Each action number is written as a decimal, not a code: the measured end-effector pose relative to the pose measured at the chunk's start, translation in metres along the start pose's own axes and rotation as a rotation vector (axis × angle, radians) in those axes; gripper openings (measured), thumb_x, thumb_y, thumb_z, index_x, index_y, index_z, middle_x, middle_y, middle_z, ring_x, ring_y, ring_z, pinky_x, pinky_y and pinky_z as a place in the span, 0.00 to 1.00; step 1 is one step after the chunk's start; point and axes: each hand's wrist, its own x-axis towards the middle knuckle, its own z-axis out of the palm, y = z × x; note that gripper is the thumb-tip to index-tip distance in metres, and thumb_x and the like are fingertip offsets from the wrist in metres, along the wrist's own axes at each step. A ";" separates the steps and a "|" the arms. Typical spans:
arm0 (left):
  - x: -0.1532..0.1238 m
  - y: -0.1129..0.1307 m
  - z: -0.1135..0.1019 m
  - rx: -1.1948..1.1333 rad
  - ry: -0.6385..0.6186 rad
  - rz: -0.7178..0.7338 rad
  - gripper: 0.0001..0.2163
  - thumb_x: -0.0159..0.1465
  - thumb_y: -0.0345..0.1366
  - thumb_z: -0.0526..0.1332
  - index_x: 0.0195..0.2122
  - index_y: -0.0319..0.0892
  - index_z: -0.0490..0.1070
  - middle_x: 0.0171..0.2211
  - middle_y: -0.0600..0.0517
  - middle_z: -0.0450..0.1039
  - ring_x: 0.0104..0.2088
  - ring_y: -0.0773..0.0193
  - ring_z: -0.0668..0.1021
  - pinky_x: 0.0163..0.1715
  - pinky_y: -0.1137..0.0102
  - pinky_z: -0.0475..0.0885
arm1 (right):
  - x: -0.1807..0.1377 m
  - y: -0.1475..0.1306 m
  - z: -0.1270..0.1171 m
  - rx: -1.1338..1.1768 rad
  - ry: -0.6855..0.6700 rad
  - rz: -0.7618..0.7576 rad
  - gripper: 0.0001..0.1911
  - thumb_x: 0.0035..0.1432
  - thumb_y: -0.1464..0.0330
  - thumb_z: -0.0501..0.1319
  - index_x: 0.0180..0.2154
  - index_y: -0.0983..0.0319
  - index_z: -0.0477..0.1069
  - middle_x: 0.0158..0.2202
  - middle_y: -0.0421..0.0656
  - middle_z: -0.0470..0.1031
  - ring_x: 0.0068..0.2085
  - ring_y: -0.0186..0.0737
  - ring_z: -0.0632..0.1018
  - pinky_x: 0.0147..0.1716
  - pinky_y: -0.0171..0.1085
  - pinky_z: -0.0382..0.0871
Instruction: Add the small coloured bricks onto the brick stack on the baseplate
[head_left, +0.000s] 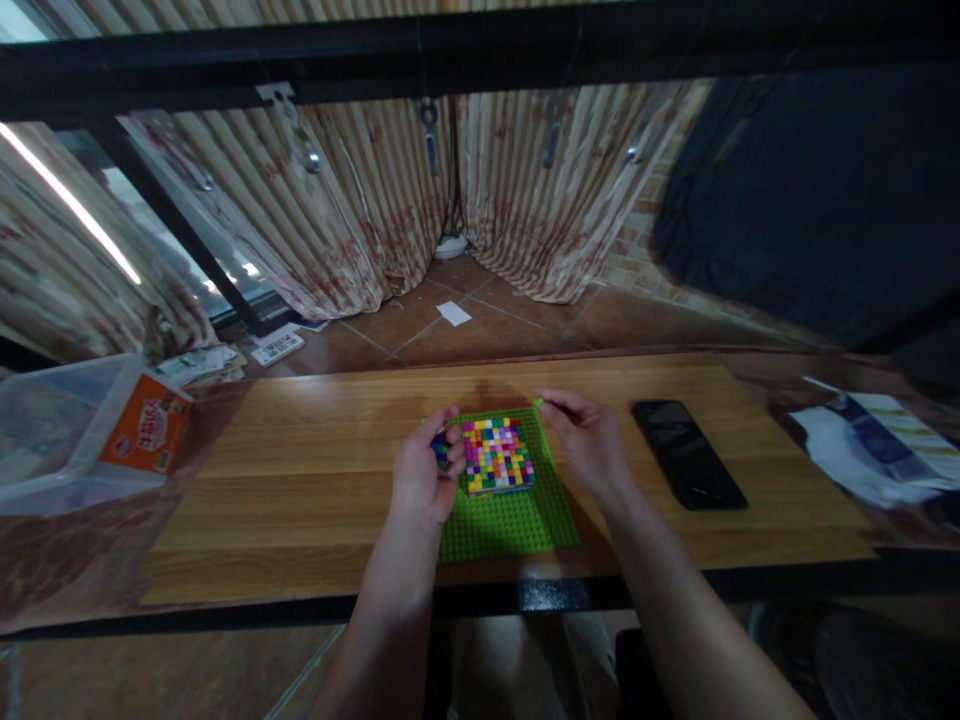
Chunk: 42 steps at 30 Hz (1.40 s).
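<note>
A green studded baseplate (499,530) lies on the wooden board in front of me. On it stands a low block of many-coloured bricks (496,455), its top a mosaic of small studs. My left hand (427,465) is at the block's left side, fingers curled round several small bricks (441,450), blue and green ones showing. Over the plate's upper right corner, my right hand (585,430) pinches a small light-green brick (539,401) between thumb and fingertips. That brick is apart from the mosaic block.
A black phone (688,455) lies right of the plate on the wooden board (300,470). At the far left stands a clear plastic bin (67,430) with an orange label. Papers and a plastic wrapper (877,440) lie at the right. A dark metal bar (480,60) crosses above.
</note>
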 end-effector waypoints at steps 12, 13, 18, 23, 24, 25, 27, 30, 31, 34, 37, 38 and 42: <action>-0.001 -0.001 0.002 -0.016 -0.013 -0.012 0.04 0.63 0.29 0.56 0.35 0.35 0.70 0.19 0.57 0.63 0.15 0.75 0.61 0.13 0.79 0.51 | -0.007 0.010 0.008 -0.340 -0.235 -0.278 0.14 0.61 0.71 0.55 0.38 0.57 0.81 0.37 0.44 0.79 0.41 0.42 0.79 0.43 0.41 0.72; -0.001 -0.001 0.002 -0.015 -0.009 -0.013 0.04 0.64 0.29 0.56 0.35 0.35 0.70 0.19 0.57 0.63 0.15 0.75 0.61 0.13 0.79 0.51 | -0.007 0.010 0.009 -0.340 -0.241 -0.274 0.14 0.61 0.71 0.55 0.39 0.57 0.81 0.37 0.44 0.79 0.41 0.41 0.79 0.43 0.41 0.72; -0.001 -0.001 0.002 -0.002 0.008 -0.017 0.05 0.64 0.29 0.56 0.36 0.34 0.70 0.19 0.57 0.63 0.15 0.76 0.61 0.13 0.79 0.51 | -0.008 0.010 0.010 -0.339 -0.261 -0.257 0.14 0.61 0.70 0.56 0.39 0.58 0.81 0.38 0.45 0.78 0.41 0.41 0.78 0.43 0.41 0.72; -0.001 -0.002 0.002 0.005 -0.003 -0.008 0.04 0.64 0.29 0.56 0.35 0.35 0.70 0.19 0.58 0.62 0.15 0.76 0.61 0.13 0.79 0.50 | -0.008 0.008 0.011 -0.299 -0.262 -0.233 0.14 0.61 0.69 0.56 0.37 0.58 0.81 0.38 0.45 0.79 0.41 0.41 0.79 0.43 0.41 0.72; -0.001 -0.002 0.003 0.005 -0.004 -0.008 0.04 0.64 0.29 0.56 0.35 0.35 0.70 0.19 0.58 0.62 0.15 0.76 0.61 0.13 0.79 0.50 | -0.008 0.008 0.011 -0.281 -0.263 -0.220 0.13 0.60 0.69 0.56 0.37 0.58 0.81 0.38 0.45 0.79 0.41 0.41 0.79 0.43 0.41 0.72; -0.001 -0.002 0.003 0.004 -0.004 -0.009 0.04 0.64 0.29 0.56 0.35 0.35 0.70 0.19 0.58 0.62 0.15 0.76 0.61 0.13 0.79 0.50 | -0.008 0.009 0.011 -0.259 -0.262 -0.202 0.13 0.60 0.69 0.56 0.37 0.58 0.81 0.38 0.45 0.80 0.41 0.41 0.79 0.43 0.41 0.72; -0.001 -0.002 0.003 0.002 -0.003 -0.011 0.04 0.64 0.29 0.56 0.35 0.35 0.70 0.19 0.57 0.62 0.15 0.76 0.61 0.13 0.79 0.50 | -0.007 0.012 0.012 -0.215 -0.255 -0.152 0.13 0.59 0.68 0.57 0.37 0.57 0.81 0.38 0.44 0.81 0.41 0.42 0.79 0.43 0.41 0.72; -0.001 -0.002 0.003 0.001 -0.003 -0.012 0.04 0.63 0.29 0.57 0.35 0.35 0.70 0.19 0.57 0.62 0.15 0.76 0.61 0.13 0.79 0.50 | -0.006 0.017 0.013 -0.143 -0.225 -0.064 0.11 0.57 0.67 0.59 0.37 0.57 0.81 0.39 0.44 0.82 0.42 0.42 0.80 0.44 0.42 0.72; -0.001 -0.002 0.003 0.002 -0.003 -0.013 0.04 0.63 0.29 0.57 0.35 0.35 0.70 0.19 0.57 0.62 0.15 0.76 0.61 0.13 0.79 0.50 | -0.005 0.018 0.014 -0.113 -0.213 -0.035 0.11 0.56 0.67 0.60 0.37 0.57 0.82 0.40 0.43 0.83 0.42 0.43 0.80 0.45 0.43 0.72; -0.001 -0.002 0.003 0.005 -0.001 -0.012 0.04 0.63 0.29 0.58 0.35 0.35 0.70 0.19 0.57 0.62 0.15 0.76 0.61 0.13 0.79 0.50 | -0.004 0.021 0.016 -0.016 -0.172 0.049 0.10 0.51 0.66 0.63 0.35 0.58 0.82 0.39 0.43 0.84 0.42 0.44 0.81 0.48 0.45 0.72; -0.001 -0.002 0.003 0.007 0.008 -0.011 0.04 0.62 0.29 0.58 0.36 0.35 0.70 0.19 0.57 0.63 0.15 0.76 0.61 0.13 0.79 0.50 | -0.004 0.021 0.017 0.038 -0.145 0.092 0.10 0.48 0.66 0.65 0.34 0.59 0.82 0.38 0.44 0.84 0.41 0.44 0.82 0.48 0.45 0.73; -0.001 -0.002 0.003 0.007 0.010 -0.013 0.04 0.62 0.29 0.59 0.36 0.35 0.70 0.19 0.57 0.63 0.15 0.76 0.61 0.13 0.79 0.50 | -0.004 0.021 0.018 0.044 -0.143 0.097 0.10 0.48 0.65 0.65 0.34 0.59 0.82 0.38 0.44 0.84 0.41 0.44 0.82 0.48 0.45 0.73; -0.002 -0.002 0.003 0.007 0.012 -0.015 0.04 0.61 0.30 0.60 0.35 0.35 0.70 0.19 0.57 0.63 0.15 0.76 0.61 0.13 0.79 0.51 | -0.005 0.020 0.018 0.033 -0.146 0.114 0.11 0.48 0.65 0.65 0.35 0.59 0.81 0.38 0.44 0.84 0.41 0.45 0.82 0.48 0.45 0.73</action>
